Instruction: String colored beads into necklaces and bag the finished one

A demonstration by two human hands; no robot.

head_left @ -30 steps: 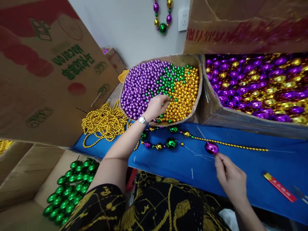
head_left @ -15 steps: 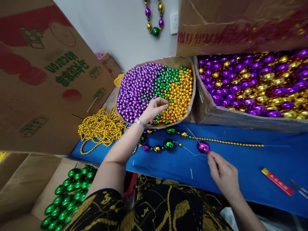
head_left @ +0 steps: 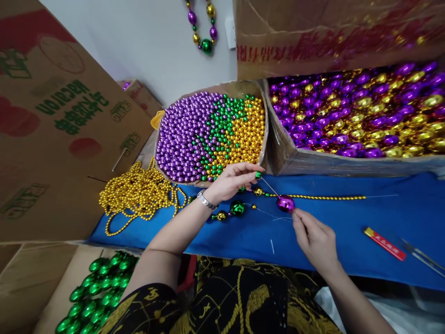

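My left hand (head_left: pixel 236 182) pinches a small green bead (head_left: pixel 257 175) between thumb and finger, at the tip of a thin needle (head_left: pixel 269 185). The needle comes out of a large shiny purple bead (head_left: pixel 285 203). My right hand (head_left: pixel 314 234) is closed on that purple bead's lower right side, its fingertips holding the bead and needle. Behind them a partly strung bead necklace (head_left: pixel 238 208) lies on the blue cloth, part of it hidden by my left hand. A string of small gold beads (head_left: pixel 327 197) runs off to the right.
A box of small purple, green and gold beads (head_left: pixel 194 134) stands behind my left hand. At right is a box of larger purple and gold beads (head_left: pixel 358 116). Gold bead strands (head_left: pixel 135 195), a red packet (head_left: pixel 384 243) and tweezers (head_left: pixel 422 256) lie on the blue cloth (head_left: pixel 236 241).
My left hand has come out of the small-bead box with a green bead and moved right to the needle tip. My right hand still holds the purple bead. The view has shifted slightly right.
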